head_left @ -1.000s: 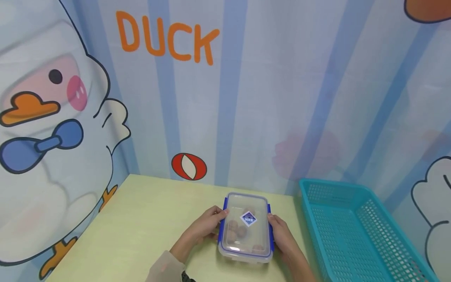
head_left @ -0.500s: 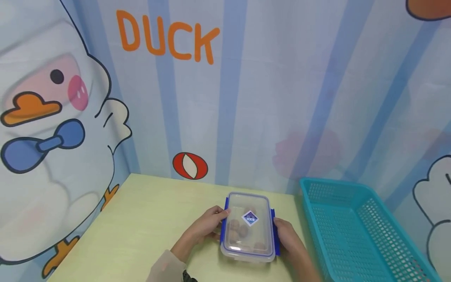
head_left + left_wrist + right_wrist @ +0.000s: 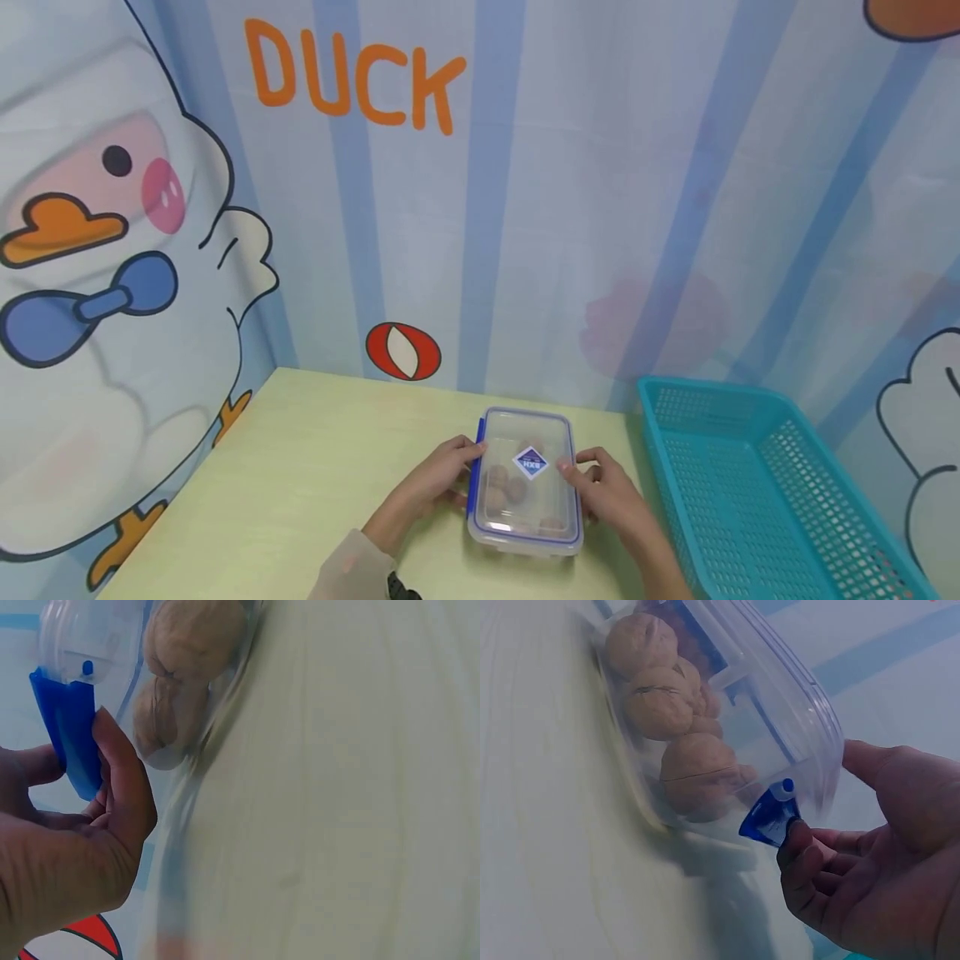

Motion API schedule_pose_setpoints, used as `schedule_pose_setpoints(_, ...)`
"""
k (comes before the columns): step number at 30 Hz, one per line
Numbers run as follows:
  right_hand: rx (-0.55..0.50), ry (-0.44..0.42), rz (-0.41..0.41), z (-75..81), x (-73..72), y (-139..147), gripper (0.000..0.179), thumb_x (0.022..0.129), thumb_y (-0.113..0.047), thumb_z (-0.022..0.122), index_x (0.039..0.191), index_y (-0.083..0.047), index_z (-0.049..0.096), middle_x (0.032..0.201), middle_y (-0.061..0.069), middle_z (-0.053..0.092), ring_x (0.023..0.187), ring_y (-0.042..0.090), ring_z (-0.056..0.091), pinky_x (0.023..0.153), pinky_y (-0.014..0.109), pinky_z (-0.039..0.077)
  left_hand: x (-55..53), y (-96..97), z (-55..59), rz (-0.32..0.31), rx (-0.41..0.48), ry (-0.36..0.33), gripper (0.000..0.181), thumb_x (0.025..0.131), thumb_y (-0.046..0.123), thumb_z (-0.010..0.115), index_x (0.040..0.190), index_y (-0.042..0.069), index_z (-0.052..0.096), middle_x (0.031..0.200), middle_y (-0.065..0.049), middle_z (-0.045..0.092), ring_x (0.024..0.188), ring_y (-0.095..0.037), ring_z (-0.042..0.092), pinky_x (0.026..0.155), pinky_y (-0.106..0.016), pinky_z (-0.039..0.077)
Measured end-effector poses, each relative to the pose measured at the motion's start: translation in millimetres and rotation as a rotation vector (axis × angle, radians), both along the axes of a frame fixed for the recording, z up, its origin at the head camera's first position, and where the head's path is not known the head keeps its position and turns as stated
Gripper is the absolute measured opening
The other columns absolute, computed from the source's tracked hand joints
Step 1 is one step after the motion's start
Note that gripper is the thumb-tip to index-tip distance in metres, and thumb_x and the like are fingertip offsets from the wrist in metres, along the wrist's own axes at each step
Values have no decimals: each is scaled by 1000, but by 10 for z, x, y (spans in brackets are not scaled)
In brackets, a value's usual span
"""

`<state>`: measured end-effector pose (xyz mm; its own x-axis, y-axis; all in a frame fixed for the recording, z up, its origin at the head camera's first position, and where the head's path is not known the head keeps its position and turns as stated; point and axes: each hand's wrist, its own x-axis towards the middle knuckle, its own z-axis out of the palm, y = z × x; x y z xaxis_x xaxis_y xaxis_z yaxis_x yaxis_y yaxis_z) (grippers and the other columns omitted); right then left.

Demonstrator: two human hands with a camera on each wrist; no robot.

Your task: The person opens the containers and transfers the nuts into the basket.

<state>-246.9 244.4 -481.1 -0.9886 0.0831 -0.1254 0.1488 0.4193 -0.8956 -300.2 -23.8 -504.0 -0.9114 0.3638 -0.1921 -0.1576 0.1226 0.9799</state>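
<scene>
A clear food container (image 3: 536, 517) with a blue-rimmed lid and a diamond-shaped label lies on the table in front of me. Several walnuts (image 3: 658, 705) show through its walls. At its left side, my left hand (image 3: 444, 468) pinches a blue latch (image 3: 69, 731) between thumb and fingers. On the opposite side my right hand (image 3: 611, 493) has its thumb at the lid's edge, while its curled fingers touch the other blue latch (image 3: 769, 815), which is swung down. From the head view that right latch is hidden.
A turquoise plastic basket (image 3: 670, 492) stands close to the right hand. The pale yellow table (image 3: 330, 450) ends at a striped blue backdrop (image 3: 555, 250) printed with a duck (image 3: 60, 433).
The right latch went from lying along the container's side to swung outward, then out of the head view. The right thumb has come up onto the lid's edge. The left hand keeps its place.
</scene>
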Motion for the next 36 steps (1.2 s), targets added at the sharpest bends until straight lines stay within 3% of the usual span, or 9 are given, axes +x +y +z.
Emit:
schedule_pose_setpoints(5,3,5,23,-20,1,-23,50,102,-34,73,130,3,54,82,8,57,59,18,48,50,29,44,26,7,58,-7,-18,16,40,114,34,46,125,-3,57,105,-13,62,87,-23,61,61,-33,60)
schedule_pose_setpoints(10,-17,-1,16,-23,2,-31,52,101,-35,74,130,3,54,82,9,58,60,18,49,50,30,45,6,-5,15,-6,55,-31,50,115,22,33,147,-15,46,119,-20,68,103,-28,69,84,-47,64)
schedule_pose_setpoints(13,-3,0,17,-21,-4,-41,55,100,-38,76,130,3,55,82,9,59,60,18,50,51,29,45,-20,-45,-6,21,1,-4,49,116,23,35,143,-14,50,119,-20,69,105,-29,69,91,-49,62)
schedule_pose_setpoints(18,61,23,-5,14,9,-41,53,100,-37,76,129,3,57,83,9,60,59,19,53,50,30,48,-6,-112,148,93,-290,176,42,113,34,50,130,-3,60,107,-13,68,87,-23,66,74,-37,60)
schedule_pose_setpoints(20,76,27,-6,50,25,-32,49,101,-33,75,128,4,58,85,10,60,60,20,55,50,31,50,12,-128,226,103,-347,228,38,111,33,54,128,-1,62,107,-12,68,85,-22,67,70,-34,60)
schedule_pose_setpoints(23,70,19,-2,117,55,-14,44,101,-27,74,129,5,59,88,11,60,65,22,58,53,33,53,43,-137,327,76,-349,261,35,109,27,59,127,-2,64,107,-14,69,85,-23,69,68,-35,62)
schedule_pose_setpoints(26,49,9,8,167,83,3,41,101,-21,73,129,5,59,89,11,60,68,24,60,56,35,55,78,-129,395,17,-312,238,32,108,23,62,125,-4,65,104,-14,70,87,-25,71,71,-38,65)
schedule_pose_setpoints(30,25,19,22,183,100,10,39,100,-16,73,128,8,60,87,12,60,68,25,63,57,37,58,106,-109,413,-20,-299,210,33,107,21,65,126,-5,66,99,-12,68,85,-23,72,71,-38,66)
schedule_pose_setpoints(36,18,18,27,179,105,18,37,99,-14,74,127,7,62,86,12,60,67,24,62,56,37,59,123,-93,411,-17,-307,211,35,107,23,66,127,-5,67,100,-11,67,85,-21,71,69,-36,66)
